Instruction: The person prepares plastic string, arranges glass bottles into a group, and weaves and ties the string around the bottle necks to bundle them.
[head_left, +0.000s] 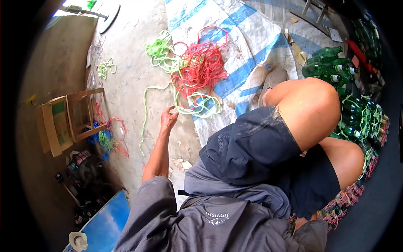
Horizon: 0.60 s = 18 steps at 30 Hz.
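Observation:
My left hand [169, 119] reaches out over the floor, its fingers closed on pale green cord [191, 112] at the near edge of a tangled heap. Red cord [201, 69] makes up most of that heap, just beyond the hand. Brighter green strands [158, 48] lie at its far left side. One loose pale green length trails along the floor to the left of my hand. At the lower right, only a patch of skin by my right sleeve [310, 235] shows; the fingers on that side are hidden.
A blue-and-white striped tarp [235, 25] covers part of the floor. Green glass bottles [329, 63] lie at the right, beside netted bundles [363, 117] by my legs. A wooden frame [86, 113] and cardboard [56, 126] lean on the left wall. A blue panel [105, 222] stands lower left.

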Available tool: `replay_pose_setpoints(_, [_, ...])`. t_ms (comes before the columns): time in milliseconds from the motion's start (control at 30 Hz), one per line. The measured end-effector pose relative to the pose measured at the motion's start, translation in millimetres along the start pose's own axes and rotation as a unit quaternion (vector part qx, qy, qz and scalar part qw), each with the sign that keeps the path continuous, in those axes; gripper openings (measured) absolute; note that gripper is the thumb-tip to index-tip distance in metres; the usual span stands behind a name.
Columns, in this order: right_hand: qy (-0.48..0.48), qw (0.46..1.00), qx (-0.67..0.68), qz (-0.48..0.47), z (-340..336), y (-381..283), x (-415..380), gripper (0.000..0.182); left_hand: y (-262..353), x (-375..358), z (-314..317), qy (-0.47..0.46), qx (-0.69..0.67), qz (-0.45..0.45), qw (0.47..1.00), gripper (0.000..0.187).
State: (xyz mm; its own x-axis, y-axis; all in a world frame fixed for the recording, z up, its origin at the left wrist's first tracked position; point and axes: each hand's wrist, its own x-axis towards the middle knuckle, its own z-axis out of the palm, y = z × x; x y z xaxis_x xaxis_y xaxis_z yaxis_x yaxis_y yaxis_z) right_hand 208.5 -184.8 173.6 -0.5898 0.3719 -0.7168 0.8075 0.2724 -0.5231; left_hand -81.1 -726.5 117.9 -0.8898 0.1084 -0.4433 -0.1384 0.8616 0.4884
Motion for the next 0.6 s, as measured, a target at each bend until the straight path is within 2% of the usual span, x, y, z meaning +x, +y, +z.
replay_pose_setpoints(233, [0.002, 1.000, 0.001, 0.002, 0, 0, -5, 0.035, -17, 7, -12, 0.022, 0.063, 0.051, 0.996, 0.055])
replay_pose_setpoints(600, [-0.005, 0.999, 0.009, 0.043, 5, 9, -12, 0.034, -20, 96, -15, 0.010, 0.157, 0.045, 0.986, 0.055])
